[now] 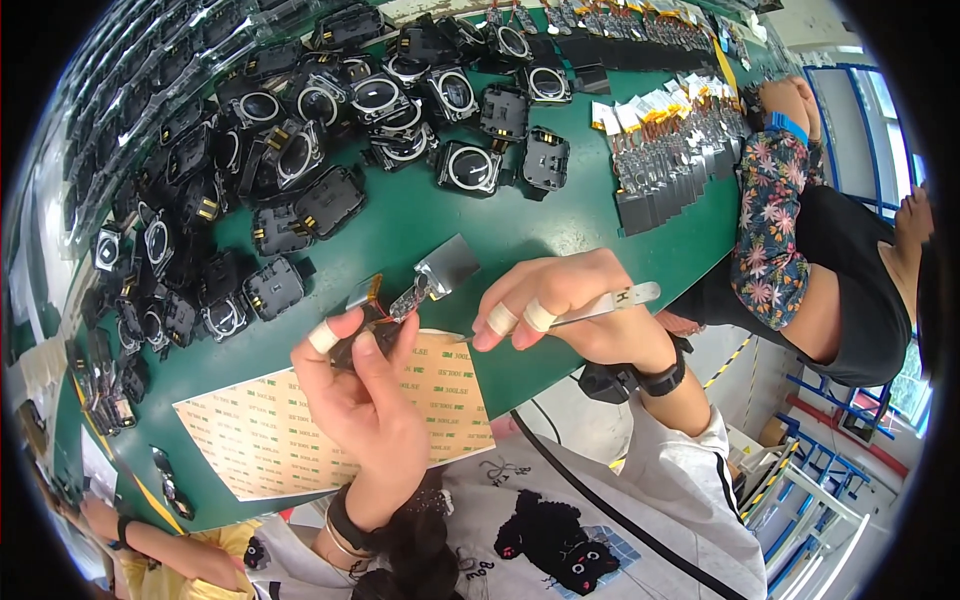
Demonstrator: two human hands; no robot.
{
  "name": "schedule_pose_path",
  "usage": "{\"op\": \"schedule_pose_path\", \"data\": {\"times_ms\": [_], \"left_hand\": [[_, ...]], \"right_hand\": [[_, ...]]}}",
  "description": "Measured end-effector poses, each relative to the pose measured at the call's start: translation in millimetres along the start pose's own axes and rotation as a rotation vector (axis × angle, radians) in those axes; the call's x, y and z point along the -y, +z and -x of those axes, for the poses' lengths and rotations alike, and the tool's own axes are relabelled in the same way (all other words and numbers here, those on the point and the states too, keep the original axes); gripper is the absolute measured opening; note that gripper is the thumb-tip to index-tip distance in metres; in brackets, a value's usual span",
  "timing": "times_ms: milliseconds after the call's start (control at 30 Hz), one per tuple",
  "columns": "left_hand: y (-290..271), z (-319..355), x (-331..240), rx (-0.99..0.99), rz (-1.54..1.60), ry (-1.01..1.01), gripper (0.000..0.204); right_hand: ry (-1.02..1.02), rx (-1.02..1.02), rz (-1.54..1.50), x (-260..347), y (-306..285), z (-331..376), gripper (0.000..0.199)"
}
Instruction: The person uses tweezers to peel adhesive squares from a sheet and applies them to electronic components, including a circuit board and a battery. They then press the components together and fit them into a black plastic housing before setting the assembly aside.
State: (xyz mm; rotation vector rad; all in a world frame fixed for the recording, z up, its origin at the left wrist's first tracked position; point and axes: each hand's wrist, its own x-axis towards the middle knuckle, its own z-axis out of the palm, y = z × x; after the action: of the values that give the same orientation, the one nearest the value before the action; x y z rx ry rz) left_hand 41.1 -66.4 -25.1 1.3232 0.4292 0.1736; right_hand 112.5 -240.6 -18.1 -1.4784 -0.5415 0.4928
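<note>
My left hand [368,410] pinches a small dark electronic part, mostly hidden by the fingers. A small circuit board [407,301] with thin wires and a flat grey-black piece [448,266] extend beyond its fingertips. In my right hand [570,290] is a pair of metal tweezers [622,300]; their rear end points right, and the tips come near the left fingers. Pale wraps cover some fingertips on both hands. Beneath the left hand lies a tan adhesive sheet [255,435] with repeated green print.
Many black plastic housings [470,168], some with round lenses, cover the far left of the green table [530,225]. Rows of circuit boards with wires [665,150] lie far right. Clear trays [110,110] stack at left. Co-workers sit at right, near a flowered sleeve [772,230], and lower left.
</note>
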Motion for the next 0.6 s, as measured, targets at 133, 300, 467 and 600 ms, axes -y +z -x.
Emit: {"op": "schedule_pose_path", "data": {"times_ms": [133, 300, 467, 600], "left_hand": [[1.4, 0.1, -0.4, -0.024, -0.025, 0.018, 0.016], [1.5, 0.0, 1.5, -0.032, -0.035, 0.034, 0.016], [2.7, 0.5, 0.8, -0.039, -0.043, 0.027, 0.016], [1.0, 0.4, 0.7, -0.034, -0.019, 0.027, 0.016]], "right_hand": [[-0.046, 0.049, 0.067, 1.7, -2.2, -1.4, 0.015], [0.043, -0.08, -0.01, -0.6, 2.2, 1.1, 0.014], [0.036, -0.084, -0.024, 0.4, 3.0, 2.6, 0.014], [0.082, -0.151, -0.13, 2.1, 8.0, 4.6, 0.014]]}}
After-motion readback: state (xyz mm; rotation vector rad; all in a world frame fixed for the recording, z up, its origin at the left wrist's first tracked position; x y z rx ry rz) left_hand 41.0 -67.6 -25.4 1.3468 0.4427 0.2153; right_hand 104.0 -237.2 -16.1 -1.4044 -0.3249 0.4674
